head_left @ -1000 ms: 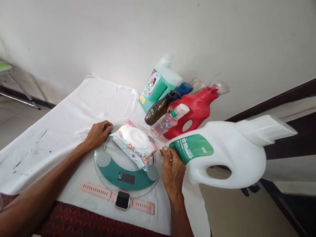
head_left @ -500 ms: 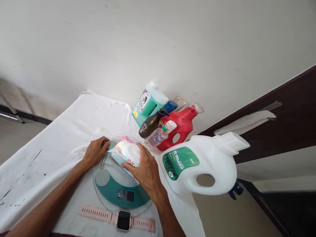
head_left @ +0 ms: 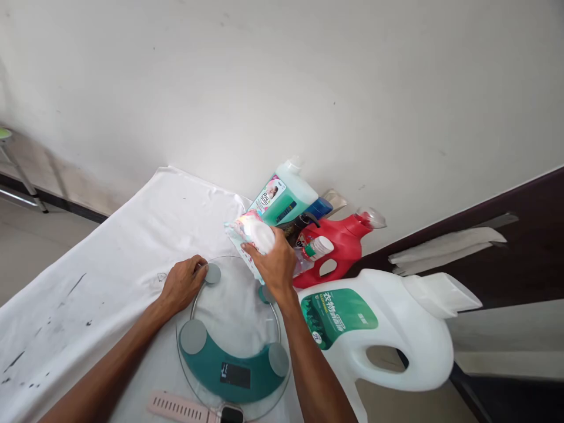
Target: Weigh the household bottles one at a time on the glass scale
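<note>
My right hand (head_left: 278, 261) grips a pastel pink and teal pack of wet wipes (head_left: 259, 232) with a white lid. It holds the pack tilted at the far edge of the round glass scale (head_left: 240, 311), just in front of the bottles. My left hand (head_left: 185, 281) is closed at the scale's far left rim, its fingertips by a grey round pad. The scale's dark display (head_left: 235, 375) shows only a partial marking. A pink-strapped smartwatch (head_left: 231, 414) lies at the scale's near edge, partly cut off by the frame.
Behind the pack stand a green-liquid bottle (head_left: 291, 191), a dark pump bottle (head_left: 291, 229), a clear bottle with a white cap (head_left: 319, 248) and a red jug (head_left: 346, 238). A big white detergent jug (head_left: 396, 317) is at right. White cloth (head_left: 127, 229) covers the table against the wall.
My right hand has carried the pack of wet wipes from over the scale away toward the bottles. My left hand stays at the scale's rim. The camera view has shifted.
</note>
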Available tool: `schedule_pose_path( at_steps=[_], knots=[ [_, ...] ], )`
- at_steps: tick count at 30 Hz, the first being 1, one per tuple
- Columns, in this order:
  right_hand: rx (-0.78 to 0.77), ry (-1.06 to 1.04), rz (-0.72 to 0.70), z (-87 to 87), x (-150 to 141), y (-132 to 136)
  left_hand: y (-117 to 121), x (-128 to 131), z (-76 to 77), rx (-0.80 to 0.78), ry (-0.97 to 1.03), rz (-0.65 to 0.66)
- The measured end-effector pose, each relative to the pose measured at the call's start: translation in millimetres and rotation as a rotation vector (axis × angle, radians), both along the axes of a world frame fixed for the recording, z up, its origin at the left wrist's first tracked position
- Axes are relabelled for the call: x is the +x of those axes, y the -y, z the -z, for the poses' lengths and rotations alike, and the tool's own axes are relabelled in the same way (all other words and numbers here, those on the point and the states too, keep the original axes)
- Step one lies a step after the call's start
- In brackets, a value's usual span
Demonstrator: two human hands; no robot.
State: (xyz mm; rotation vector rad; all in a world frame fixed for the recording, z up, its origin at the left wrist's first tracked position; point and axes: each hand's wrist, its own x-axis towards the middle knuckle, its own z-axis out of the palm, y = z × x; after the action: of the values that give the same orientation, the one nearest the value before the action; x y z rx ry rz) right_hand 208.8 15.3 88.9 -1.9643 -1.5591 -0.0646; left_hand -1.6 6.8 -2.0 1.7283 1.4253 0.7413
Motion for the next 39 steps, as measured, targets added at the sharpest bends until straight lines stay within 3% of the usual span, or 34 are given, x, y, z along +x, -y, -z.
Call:
schedule_pose_path(
  at_steps=[5, 10, 13, 16, 18, 20, 25, 29, 35, 39],
  knots=[
    [-0.116, 0.047, 0.071, 29.4, -12, -73, -1, 1, -1.4, -0.016, 0.009, 0.004],
    [-0.092, 0.041, 0.056, 52.0, -20, -99, -1, 2, -2.1, -0.022, 0.015, 0.004],
    [-0.032, 0.072, -0.024, 42.7, -14, -83, -1, 1, -2.5, -0.02, 0.009, 0.003],
    [0.282, 0.146, -0.062, 24.4, 5, -46, -1, 1, -3.2, -0.015, -0.001, 0.012],
    [0.534, 0.185, 0.042, 14.2, 25, -20, -2, 1, -3.7, -0.011, -0.012, 0.011],
    [0.649, 0.177, 0.184, 9.1, 46, -1, -1, 0, -4.2, -0.012, -0.026, 0.006],
    [0.612, 0.009, 0.272, 12.1, 72, 6, -1, -2, -5.8, 0.004, -0.043, 0.002],
    [0.573, -0.19, 0.325, 12.7, 67, -7, -1, -2, -4.8, 0.024, -0.03, 0.003],
    [0.499, -0.323, 0.365, 13.2, 63, -10, -3, -2, 1.1, 0.041, -0.03, 0.004],
    [0.626, -0.336, 0.247, -8.6, 54, 10, -2, -2, 0.9, 0.048, -0.025, -0.001]
  ],
)
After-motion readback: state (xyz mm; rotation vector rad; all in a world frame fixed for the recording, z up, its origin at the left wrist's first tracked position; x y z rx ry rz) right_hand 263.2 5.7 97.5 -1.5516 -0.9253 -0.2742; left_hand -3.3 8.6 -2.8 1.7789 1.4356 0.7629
